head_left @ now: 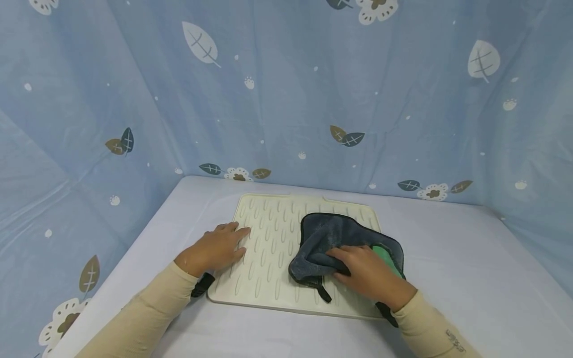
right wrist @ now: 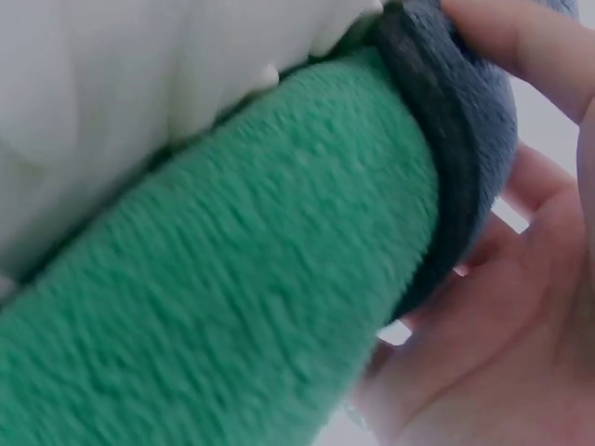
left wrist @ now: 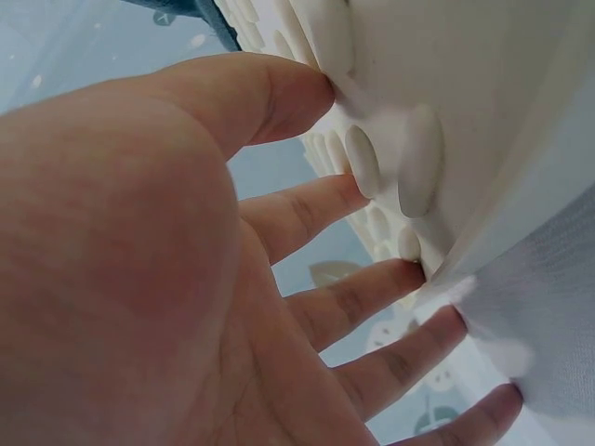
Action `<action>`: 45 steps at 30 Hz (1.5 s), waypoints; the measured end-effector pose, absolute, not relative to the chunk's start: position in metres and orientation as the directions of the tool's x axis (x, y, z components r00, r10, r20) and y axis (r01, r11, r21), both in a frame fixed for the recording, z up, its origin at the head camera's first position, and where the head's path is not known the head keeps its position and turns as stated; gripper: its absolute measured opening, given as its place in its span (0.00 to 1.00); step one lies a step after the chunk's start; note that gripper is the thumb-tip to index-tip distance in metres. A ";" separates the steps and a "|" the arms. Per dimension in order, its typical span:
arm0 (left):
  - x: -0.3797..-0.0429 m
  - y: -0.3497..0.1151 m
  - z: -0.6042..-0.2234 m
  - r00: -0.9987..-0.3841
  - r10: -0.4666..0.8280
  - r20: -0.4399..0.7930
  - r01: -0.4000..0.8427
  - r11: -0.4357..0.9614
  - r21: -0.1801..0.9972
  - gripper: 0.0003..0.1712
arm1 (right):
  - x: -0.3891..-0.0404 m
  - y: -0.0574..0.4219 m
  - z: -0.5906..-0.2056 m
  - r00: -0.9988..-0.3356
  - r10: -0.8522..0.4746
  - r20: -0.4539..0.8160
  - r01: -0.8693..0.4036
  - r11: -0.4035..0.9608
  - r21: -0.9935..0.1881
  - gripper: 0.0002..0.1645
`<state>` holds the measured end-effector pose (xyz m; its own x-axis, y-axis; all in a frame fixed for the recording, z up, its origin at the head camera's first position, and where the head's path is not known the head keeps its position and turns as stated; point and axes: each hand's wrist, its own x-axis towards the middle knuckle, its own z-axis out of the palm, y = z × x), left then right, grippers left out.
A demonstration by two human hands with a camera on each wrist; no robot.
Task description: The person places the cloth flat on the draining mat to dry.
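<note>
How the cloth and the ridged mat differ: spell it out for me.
The cloth is dark blue-gray and green, while the mat is cream. The cloth has a fuzzy surface; the mat bears raised ridges. The cloth is bunched up, gripped by the right hand, whereas the mat lies flat, the left hand resting at its edge. Both have rounded corners.

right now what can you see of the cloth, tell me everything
The cloth looks soft and fuzzy, dark grey-blue on one face and green on the other, with black edging and a small black loop at its near side. It lies rumpled on the ridged cream mat, partly overlapping the mat's right edge. Of the hands, the right hand grips a bunched fold; the left hand is apart from it.
</note>
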<state>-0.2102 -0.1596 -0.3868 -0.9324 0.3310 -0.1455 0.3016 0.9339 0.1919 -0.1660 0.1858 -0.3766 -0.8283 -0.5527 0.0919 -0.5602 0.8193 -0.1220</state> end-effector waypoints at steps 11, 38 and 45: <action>-0.208 -0.159 -0.384 -0.933 0.354 -0.070 0.345 0.932 0.107 0.30 | -0.163 0.198 -0.369 -0.806 -0.589 0.061 -0.591 0.792 -0.154 0.35; -0.168 -0.101 -0.367 -0.643 0.734 0.219 0.759 0.649 0.053 0.20 | -0.158 0.185 -0.370 -0.776 -0.626 0.077 -0.623 0.742 -0.246 0.33; -0.164 -0.100 -0.370 -0.648 0.741 0.177 0.759 0.647 0.073 0.23 | -0.158 0.182 -0.372 -0.759 -0.642 0.106 -0.642 0.712 -0.285 0.26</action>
